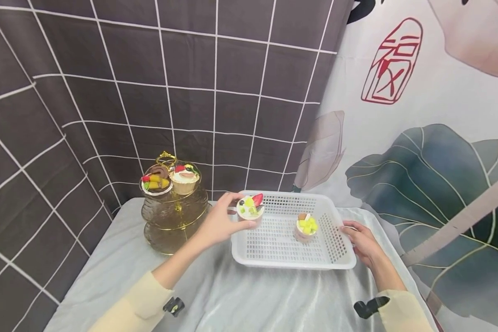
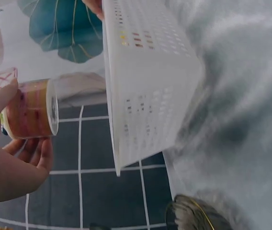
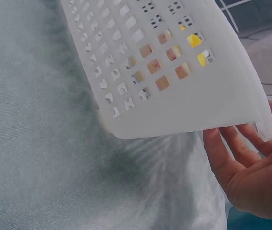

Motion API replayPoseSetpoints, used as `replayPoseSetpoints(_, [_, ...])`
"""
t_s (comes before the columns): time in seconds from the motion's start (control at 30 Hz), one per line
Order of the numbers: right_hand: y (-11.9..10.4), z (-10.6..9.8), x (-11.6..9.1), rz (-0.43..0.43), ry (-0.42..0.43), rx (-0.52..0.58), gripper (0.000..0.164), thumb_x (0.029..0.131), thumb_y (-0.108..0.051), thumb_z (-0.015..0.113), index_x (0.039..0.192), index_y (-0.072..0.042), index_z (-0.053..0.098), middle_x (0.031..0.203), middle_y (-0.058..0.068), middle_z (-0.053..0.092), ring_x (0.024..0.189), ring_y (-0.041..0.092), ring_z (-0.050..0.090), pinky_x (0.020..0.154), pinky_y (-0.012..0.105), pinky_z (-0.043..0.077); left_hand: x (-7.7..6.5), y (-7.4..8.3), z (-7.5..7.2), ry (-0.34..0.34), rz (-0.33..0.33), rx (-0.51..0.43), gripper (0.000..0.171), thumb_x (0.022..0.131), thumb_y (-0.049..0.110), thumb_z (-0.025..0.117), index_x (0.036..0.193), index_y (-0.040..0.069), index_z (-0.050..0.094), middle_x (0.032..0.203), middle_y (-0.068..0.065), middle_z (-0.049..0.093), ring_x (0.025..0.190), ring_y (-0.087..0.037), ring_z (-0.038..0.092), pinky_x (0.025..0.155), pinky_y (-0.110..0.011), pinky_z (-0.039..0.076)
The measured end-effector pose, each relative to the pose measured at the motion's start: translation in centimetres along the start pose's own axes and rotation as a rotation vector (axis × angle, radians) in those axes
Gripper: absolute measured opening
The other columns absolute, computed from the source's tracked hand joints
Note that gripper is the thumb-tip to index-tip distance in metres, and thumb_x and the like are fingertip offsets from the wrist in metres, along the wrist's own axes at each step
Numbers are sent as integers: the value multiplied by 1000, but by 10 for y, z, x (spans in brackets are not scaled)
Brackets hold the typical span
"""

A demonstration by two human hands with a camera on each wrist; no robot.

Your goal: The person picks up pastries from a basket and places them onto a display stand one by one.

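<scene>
In the head view my left hand (image 1: 221, 222) grips a dessert cup (image 1: 250, 211) topped with strawberry and green fruit, above the left edge of a white plastic basket (image 1: 290, 263). The left wrist view shows that cup's clear side with pinkish-brown layers (image 2: 33, 109), held between thumb and fingers apart from the basket wall. A second dessert cup (image 1: 305, 228) with yellow fruit cubes stands inside the basket. At the basket's right rim, my right hand (image 1: 364, 243) holds on; in the right wrist view its fingers (image 3: 224, 153) curl under the rim.
Left of the basket stands a gold-trimmed tiered stand (image 1: 175, 216). Its top tier bears several desserts, among them a fruit tart (image 1: 155, 183) and a cream cup (image 1: 184, 179). A pale cloth (image 1: 249, 299) covers the table, with a dark grid curtain (image 1: 191, 60) behind.
</scene>
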State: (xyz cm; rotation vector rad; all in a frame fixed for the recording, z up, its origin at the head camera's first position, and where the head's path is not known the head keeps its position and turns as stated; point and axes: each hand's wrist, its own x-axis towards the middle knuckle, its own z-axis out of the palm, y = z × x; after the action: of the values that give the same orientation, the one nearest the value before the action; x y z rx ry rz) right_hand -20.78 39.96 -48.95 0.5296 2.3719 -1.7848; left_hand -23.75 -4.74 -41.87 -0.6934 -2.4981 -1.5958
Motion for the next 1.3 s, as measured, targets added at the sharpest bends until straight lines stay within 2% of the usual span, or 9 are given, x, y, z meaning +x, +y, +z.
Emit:
replayPoseSetpoints(0.17, [1,1,0,-3,-1,-3,59,111,-33,56,156,0,38,144,21,57,103,10,67,83,31,59,-15,-5,-22,89,-45,22,77,74,32,99,139,11,62,131,-4,64,114,-25,66,99,-44,56])
replayPoseSetpoints(0.27, [1,1,0,-6,-4,-1,58,111,-31,55,157,-1,38,144,21,57,102,10,67,83,31,59,-22,-7,-36,142,-69,87,78,75,35,99,139,10,61,131,-6,64,115,-25,64,99,-47,55])
replayPoseSetpoints(0.47, [0,-2,1,-10,-21,12,58,111,-33,55,157,-2,38,135,10,63,101,9,68,83,32,59,-33,-8,-55,180,-116,185,82,76,38,97,141,8,59,137,-12,61,128,-31,59,109,-53,48])
replayPoseSetpoints(0.67, [-2,-1,1,-18,-23,20,58,111,-32,56,157,-1,38,135,12,63,101,10,68,83,31,59,-45,-15,-61,196,-194,204,83,78,37,96,143,6,57,140,-15,60,134,-35,55,114,-55,42])
replayPoseSetpoints(0.9, [-1,-1,1,-18,-11,28,58,111,-31,56,157,0,38,132,10,65,100,9,69,83,31,59,-60,-21,-67,259,-269,174,85,76,44,97,143,9,58,136,-12,61,123,-33,59,105,-50,48])
replayPoseSetpoints(1.13, [2,0,1,-18,-7,29,59,110,-31,58,156,0,38,130,9,66,99,10,69,82,32,60,-76,-22,-72,320,-269,227,79,76,41,97,138,6,61,127,-12,62,116,-32,60,97,-46,45])
replayPoseSetpoints(1.3, [3,0,3,-13,-7,36,58,110,-32,57,157,-2,39,133,12,65,100,11,70,82,32,60,-88,-20,-74,360,-281,237,76,75,38,97,131,3,60,124,-13,59,118,-31,54,100,-45,41])
